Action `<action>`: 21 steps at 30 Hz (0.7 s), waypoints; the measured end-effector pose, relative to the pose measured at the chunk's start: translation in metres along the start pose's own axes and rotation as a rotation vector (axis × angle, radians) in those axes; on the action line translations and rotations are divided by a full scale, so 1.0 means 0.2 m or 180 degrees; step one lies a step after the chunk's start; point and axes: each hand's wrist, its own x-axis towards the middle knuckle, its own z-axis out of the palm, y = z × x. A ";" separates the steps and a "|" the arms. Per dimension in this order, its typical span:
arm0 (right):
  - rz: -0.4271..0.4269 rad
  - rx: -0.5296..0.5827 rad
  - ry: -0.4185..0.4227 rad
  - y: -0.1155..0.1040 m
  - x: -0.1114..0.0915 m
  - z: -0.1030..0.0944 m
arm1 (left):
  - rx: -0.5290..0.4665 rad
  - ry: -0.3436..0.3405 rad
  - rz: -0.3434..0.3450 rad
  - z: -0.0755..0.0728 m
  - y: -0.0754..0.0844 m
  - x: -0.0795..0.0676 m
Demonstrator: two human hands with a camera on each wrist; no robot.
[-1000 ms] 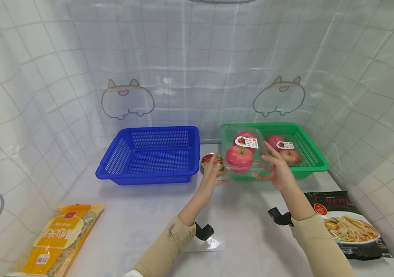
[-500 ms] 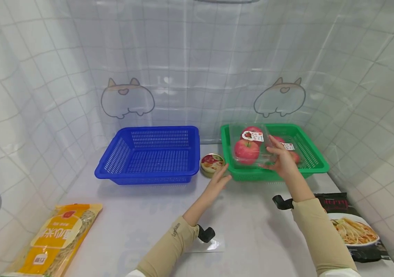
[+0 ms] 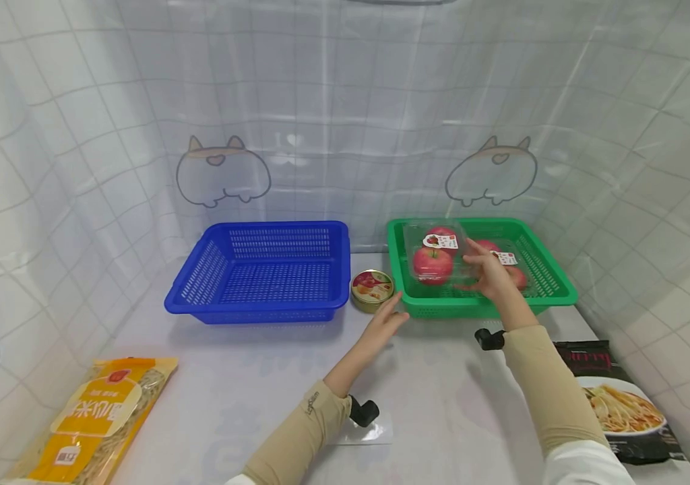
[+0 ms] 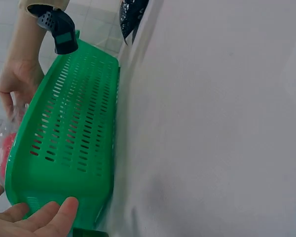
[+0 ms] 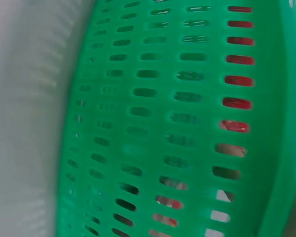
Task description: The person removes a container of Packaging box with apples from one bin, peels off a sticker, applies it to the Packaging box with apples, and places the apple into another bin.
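Two apples with a white label show through a clear plastic pack [image 3: 433, 265], which sits low in the left part of the green basket [image 3: 460, 308]. My right hand [image 3: 493, 277] grips that pack at its right side. A second pack of apples [image 3: 516, 277] lies to the right in the same basket, partly hidden by this hand. With fingers extended, my left hand [image 3: 381, 328] is at the basket's front left corner; the left wrist view shows its fingertips [image 4: 69, 205] against the green wall. The right wrist view is filled by the basket's slotted side, with red behind the slots.
A round can [image 3: 372, 288] stands between the green basket and a blue basket [image 3: 260, 311]. A yellow bag [image 3: 102, 417] lies at the front left, a black noodle packet [image 3: 624, 404] at the front right. A patterned curtain [image 3: 357, 135] hangs behind.
The pack of apples in my right hand has moved right and down into the green basket. My left hand has left the pack's side and moved down to the basket's front left corner.
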 end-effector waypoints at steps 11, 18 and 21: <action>0.0086 -0.0133 -0.0003 0.07 0.08 -0.01 | -0.0170 0.0209 -0.0018 0.03 -0.02 0.07; 0.0306 -0.0213 0.0078 0.09 0.13 -0.01 | -0.0271 0.0107 -0.0033 0.03 0.05 0.04; 0.0370 -0.0179 0.0117 0.09 0.13 0.00 | -0.0272 0.0053 -0.0042 0.03 0.10 0.01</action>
